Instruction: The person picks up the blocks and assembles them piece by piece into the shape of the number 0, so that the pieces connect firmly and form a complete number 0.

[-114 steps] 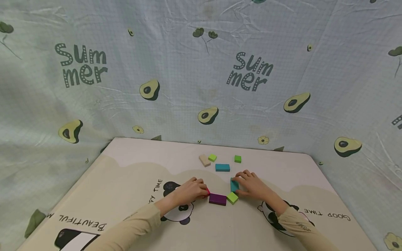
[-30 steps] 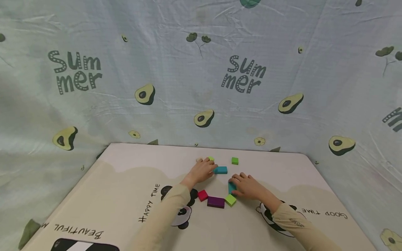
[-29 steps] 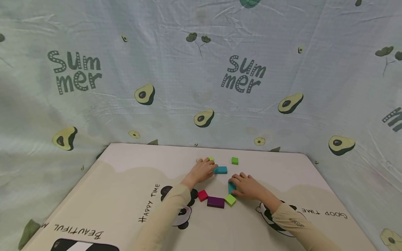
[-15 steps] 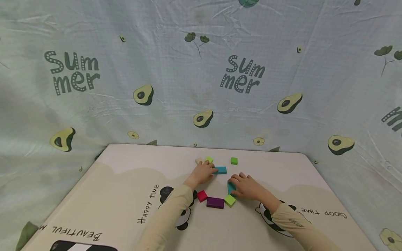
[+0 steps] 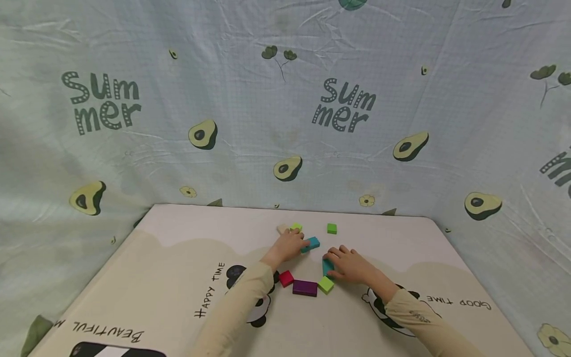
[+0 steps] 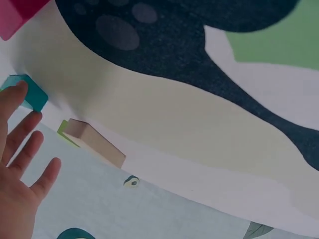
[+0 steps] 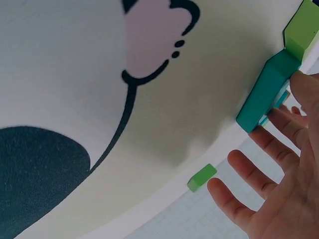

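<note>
With thumb and fingertips, my left hand (image 5: 287,245) pinches one end of a blue rectangular block (image 5: 314,243), which lies at a slant in the head view. My right hand (image 5: 350,264) holds a teal rectangular block (image 5: 327,267) by thumb and fingertips; in the right wrist view the teal block (image 7: 266,92) meets a lime cube at its upper end. That lime cube (image 5: 326,285) adjoins a purple rectangular block (image 5: 305,288). At the purple block's left corner sits a red block (image 5: 286,278). The four form a curved row.
Beyond my left hand lie a beige block (image 5: 282,228), partly hidden, and a lime cube (image 5: 296,226). A green cube (image 5: 332,228) stands farther right. The table (image 5: 192,258) carries printed pandas and lettering, and a patterned curtain (image 5: 250,99) hangs behind it.
My left hand left the red block and reached over to the blue block, which has just turned to a slant. The right hand stays at the teal block.
</note>
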Demonstrator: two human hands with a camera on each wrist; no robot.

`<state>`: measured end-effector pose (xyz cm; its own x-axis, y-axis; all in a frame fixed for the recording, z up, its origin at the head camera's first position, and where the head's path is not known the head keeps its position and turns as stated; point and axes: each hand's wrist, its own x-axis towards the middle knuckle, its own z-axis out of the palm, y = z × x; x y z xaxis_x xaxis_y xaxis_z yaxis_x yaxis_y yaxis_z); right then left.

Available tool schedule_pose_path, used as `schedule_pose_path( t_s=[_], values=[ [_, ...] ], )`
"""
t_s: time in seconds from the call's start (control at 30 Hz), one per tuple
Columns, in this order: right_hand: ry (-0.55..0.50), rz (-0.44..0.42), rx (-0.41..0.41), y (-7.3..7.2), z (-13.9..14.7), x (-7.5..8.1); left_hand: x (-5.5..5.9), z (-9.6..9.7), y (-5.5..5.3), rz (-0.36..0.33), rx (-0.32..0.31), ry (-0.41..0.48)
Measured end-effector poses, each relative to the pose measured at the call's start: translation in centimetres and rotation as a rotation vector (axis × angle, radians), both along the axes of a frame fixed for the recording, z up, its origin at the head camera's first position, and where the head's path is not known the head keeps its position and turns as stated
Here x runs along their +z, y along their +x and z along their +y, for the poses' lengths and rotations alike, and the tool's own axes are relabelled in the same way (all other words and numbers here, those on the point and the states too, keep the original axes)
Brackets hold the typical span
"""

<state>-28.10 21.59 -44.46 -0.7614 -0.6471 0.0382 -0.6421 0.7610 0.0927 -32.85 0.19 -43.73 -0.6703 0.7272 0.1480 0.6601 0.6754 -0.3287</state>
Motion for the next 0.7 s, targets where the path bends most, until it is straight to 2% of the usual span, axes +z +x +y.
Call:
schedule_pose_path(
  t_s=[0.13, 0.37, 0.6, 0.7],
  values=[
    [-0.014, 0.000, 0.001, -0.12, 0.13, -0.16, 0.16, 0.21, -0.11, 0.003, -0.037, -0.009],
    [-0.023, -0.001, 0.000, -0.16, 0.14, -0.25, -0.08, 0.23, -0.13, 0.029, -0.041, -0.016],
    [-0.018, 0.002, 0.011, -0.11, 0.10, -0.19, -0.50, 0.73, 0.09, -0.041, 0.008, -0.066],
    [-0.014, 0.004, 0.008, -0.09, 0.10, -0.20, -0.66, 0.89, 0.21, -0.047, 0.019, -0.065]
  ],
)
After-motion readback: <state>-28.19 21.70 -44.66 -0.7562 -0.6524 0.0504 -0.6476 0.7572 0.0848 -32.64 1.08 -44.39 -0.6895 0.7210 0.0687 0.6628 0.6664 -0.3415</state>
